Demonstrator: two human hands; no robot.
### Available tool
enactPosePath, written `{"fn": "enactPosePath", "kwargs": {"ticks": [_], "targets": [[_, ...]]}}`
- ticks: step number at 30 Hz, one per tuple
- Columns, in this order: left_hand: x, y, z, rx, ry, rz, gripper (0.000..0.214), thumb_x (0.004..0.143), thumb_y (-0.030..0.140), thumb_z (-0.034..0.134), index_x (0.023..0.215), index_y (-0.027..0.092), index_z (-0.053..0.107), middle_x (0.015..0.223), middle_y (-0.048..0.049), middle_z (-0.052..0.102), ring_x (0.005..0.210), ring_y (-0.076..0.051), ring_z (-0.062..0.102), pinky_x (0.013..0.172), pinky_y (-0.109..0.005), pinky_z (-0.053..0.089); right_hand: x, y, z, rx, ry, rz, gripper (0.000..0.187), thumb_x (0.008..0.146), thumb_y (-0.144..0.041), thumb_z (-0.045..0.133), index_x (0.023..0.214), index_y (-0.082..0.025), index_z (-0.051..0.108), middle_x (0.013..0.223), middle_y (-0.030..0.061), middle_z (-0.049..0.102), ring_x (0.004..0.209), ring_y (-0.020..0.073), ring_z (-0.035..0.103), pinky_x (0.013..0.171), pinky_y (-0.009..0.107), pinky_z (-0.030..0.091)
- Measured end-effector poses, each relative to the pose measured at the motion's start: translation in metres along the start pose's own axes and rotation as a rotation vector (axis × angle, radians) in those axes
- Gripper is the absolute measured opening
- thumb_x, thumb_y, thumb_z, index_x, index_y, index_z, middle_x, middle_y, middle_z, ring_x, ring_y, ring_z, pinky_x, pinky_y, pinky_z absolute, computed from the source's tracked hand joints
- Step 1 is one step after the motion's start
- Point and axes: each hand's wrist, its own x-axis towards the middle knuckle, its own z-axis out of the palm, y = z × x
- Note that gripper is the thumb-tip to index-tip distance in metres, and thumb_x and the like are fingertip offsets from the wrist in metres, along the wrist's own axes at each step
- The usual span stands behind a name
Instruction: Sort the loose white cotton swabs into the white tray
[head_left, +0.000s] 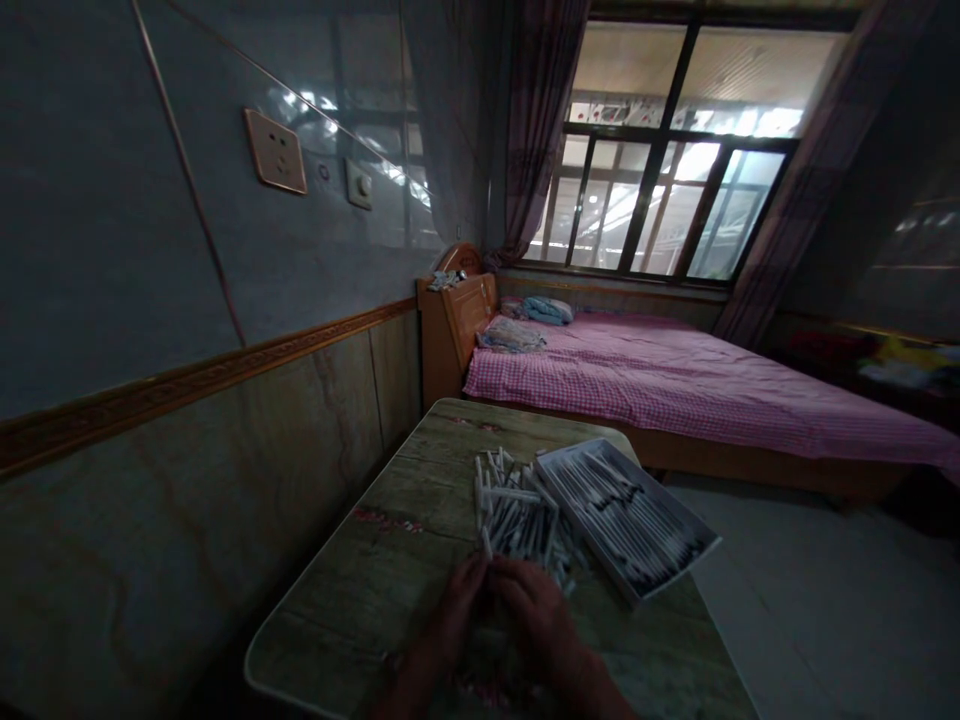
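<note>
A loose heap of thin white-and-dark sticks [516, 505] lies in the middle of a small table [352, 590]. Beside it on the right sits a flat white tray [628, 515] filled with the same sticks laid in rows. My left hand [457, 605] and my right hand [536, 610] are together at the near edge of the heap, fingers curled and touching each other. The light is dim, so what the fingers pinch is hidden.
The table stands against a tiled wall on the left with a socket [275, 150] and a switch [359, 184]. Beyond it is a bed [675, 385] with a pink checked sheet under a barred window [660, 160]. Pale floor lies to the right.
</note>
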Motion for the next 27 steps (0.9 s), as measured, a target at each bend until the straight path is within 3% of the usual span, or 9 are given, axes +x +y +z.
{"fn": "enactPosePath", "kwargs": {"ticks": [4,7,9,11,14,17,24,26,27], "targets": [[0.008,0.003,0.006,-0.168,0.016,0.017,0.040,0.058,0.051,0.084,0.076,0.017,0.072,0.071,-0.0021,0.069,0.066,-0.017,0.063,0.063,-0.027,0.049,-0.004,0.022,-0.004,-0.007,-0.047,0.072,0.030,0.094,-0.011,0.042,0.113,-0.021,0.063,0.108,0.0088,0.070,0.100,0.0170,0.066,0.083,0.028,0.054],[0.010,0.006,0.009,-0.206,0.033,0.033,0.036,0.060,0.047,0.084,0.075,0.017,0.071,0.068,0.0002,0.066,0.060,-0.013,0.058,0.056,-0.023,0.043,0.006,0.048,-0.009,-0.170,-0.135,0.376,0.038,0.086,-0.003,0.042,0.107,-0.022,0.067,0.109,0.0082,0.070,0.098,0.0175,0.066,0.082,0.025,0.052],[0.009,0.005,0.009,-0.187,0.008,0.041,0.036,0.061,0.046,0.084,0.078,0.017,0.071,0.070,-0.0002,0.067,0.061,-0.013,0.058,0.058,-0.024,0.044,0.019,0.064,-0.011,-0.340,-0.307,0.545,0.043,0.083,-0.001,0.045,0.110,-0.024,0.068,0.118,0.0074,0.067,0.101,0.0183,0.065,0.080,0.024,0.051],[0.008,0.004,0.009,-0.158,-0.018,0.056,0.037,0.061,0.047,0.083,0.078,0.017,0.070,0.069,0.0000,0.066,0.060,-0.013,0.057,0.059,-0.024,0.043,0.032,0.076,-0.011,-0.444,-0.515,0.537,0.040,0.083,-0.004,0.048,0.110,-0.025,0.068,0.120,0.0070,0.066,0.101,0.0188,0.065,0.079,0.024,0.050],[0.008,0.002,0.008,-0.139,-0.029,0.078,0.036,0.063,0.047,0.082,0.079,0.017,0.070,0.068,0.0004,0.065,0.062,-0.013,0.057,0.061,-0.024,0.043,0.044,0.087,-0.008,-0.449,-0.635,0.466,0.027,0.084,-0.007,0.053,0.093,-0.024,0.072,0.105,0.0073,0.070,0.095,0.0209,0.065,0.078,0.028,0.050],[0.007,0.003,0.008,-0.112,-0.016,0.091,0.036,0.063,0.046,0.082,0.080,0.017,0.070,0.070,-0.0003,0.066,0.064,-0.014,0.059,0.063,-0.025,0.044,0.047,0.091,-0.004,-0.436,-0.661,0.416,0.023,0.084,-0.007,0.055,0.086,-0.023,0.071,0.098,0.0072,0.071,0.094,0.0218,0.065,0.079,0.029,0.049],[0.009,0.003,0.009,-0.203,0.001,0.040,0.040,0.058,0.043,0.087,0.082,0.017,0.069,0.071,-0.0020,0.071,0.063,-0.016,0.065,0.059,-0.026,0.049,0.044,0.096,-0.016,-0.421,-0.598,0.399,0.022,0.085,-0.003,0.051,0.091,-0.020,0.064,0.096,0.0097,0.070,0.089,0.0210,0.065,0.077,0.028,0.047],[0.011,0.002,0.008,-0.259,0.037,0.011,0.044,0.056,0.044,0.088,0.083,0.016,0.068,0.072,-0.0029,0.073,0.064,-0.017,0.068,0.059,-0.026,0.051,0.040,0.091,-0.022,-0.389,-0.490,0.446,0.021,0.090,-0.007,0.045,0.095,-0.019,0.062,0.094,0.0100,0.069,0.087,0.0210,0.065,0.076,0.029,0.048],[0.012,0.001,0.007,-0.285,0.057,-0.005,0.044,0.055,0.043,0.089,0.083,0.016,0.068,0.073,-0.0031,0.074,0.065,-0.018,0.069,0.059,-0.026,0.052,0.037,0.086,-0.025,-0.325,-0.375,0.491,0.019,0.093,-0.012,0.043,0.096,-0.019,0.061,0.092,0.0093,0.069,0.085,0.0207,0.065,0.075,0.030,0.048]]}}
